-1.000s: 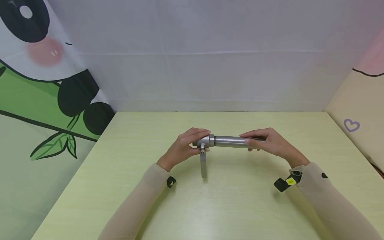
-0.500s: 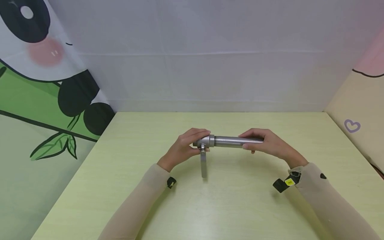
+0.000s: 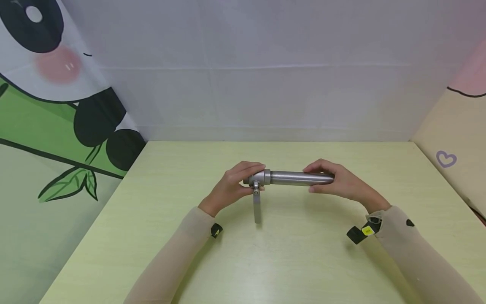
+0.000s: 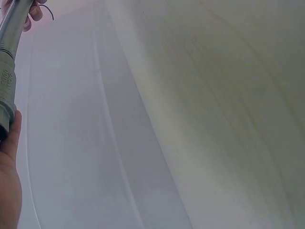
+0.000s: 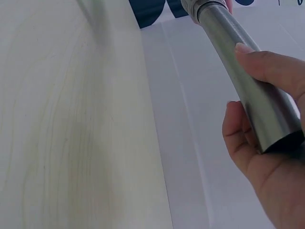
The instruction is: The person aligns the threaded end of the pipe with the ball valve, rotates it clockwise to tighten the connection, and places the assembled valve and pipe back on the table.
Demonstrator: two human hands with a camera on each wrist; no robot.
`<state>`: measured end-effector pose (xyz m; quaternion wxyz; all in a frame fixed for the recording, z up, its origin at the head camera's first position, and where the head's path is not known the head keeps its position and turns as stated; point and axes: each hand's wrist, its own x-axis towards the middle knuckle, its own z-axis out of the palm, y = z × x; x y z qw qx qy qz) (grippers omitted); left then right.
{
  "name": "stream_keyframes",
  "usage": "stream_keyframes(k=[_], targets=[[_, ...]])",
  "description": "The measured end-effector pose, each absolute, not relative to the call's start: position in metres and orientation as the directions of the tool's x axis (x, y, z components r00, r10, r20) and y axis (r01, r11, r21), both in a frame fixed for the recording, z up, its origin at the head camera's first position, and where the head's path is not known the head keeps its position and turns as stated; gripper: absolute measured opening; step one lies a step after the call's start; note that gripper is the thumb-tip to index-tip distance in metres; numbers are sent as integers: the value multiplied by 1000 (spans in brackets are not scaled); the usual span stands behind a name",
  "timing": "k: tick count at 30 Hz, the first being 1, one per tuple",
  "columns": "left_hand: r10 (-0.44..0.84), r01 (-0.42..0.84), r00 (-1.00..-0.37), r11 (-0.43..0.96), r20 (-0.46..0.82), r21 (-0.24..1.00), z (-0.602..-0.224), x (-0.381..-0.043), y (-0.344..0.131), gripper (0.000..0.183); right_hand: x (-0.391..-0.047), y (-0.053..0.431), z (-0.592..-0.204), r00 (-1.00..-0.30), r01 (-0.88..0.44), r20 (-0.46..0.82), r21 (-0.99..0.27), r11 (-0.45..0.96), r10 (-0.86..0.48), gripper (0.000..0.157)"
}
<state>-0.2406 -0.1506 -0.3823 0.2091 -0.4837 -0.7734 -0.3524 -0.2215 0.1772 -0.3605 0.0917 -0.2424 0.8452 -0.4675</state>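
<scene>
In the head view, the left hand [image 3: 231, 185] grips a ball valve [image 3: 260, 178] above the table [image 3: 288, 261], its lever [image 3: 257, 209] pointing toward the person; the right hand [image 3: 345, 181] pinches the far end of the attached metal pipe [image 3: 290, 177]. The left wrist view shows raised lettering [image 4: 7, 78] on the valve. In the right wrist view, thumb and fingers straddle the pipe.

Looks like a draped booth to me: creased cloth [image 3: 243, 97] behind table [image 3: 273, 257], cartoon print [image 3: 41, 122] left of it.
</scene>
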Motion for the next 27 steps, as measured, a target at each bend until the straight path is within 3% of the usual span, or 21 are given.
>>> stream_keyframes(k=[13,27], targets=[[594,895,-445,284,670,344,-382,-241,-150,57,-220,177,-361,-862,-411,194,-809,420,-469,40],[594,900,-435,281,676,333,-382,-241,-150,58,-221,179,-360,-889,-344,116,-807,480,-442,43]])
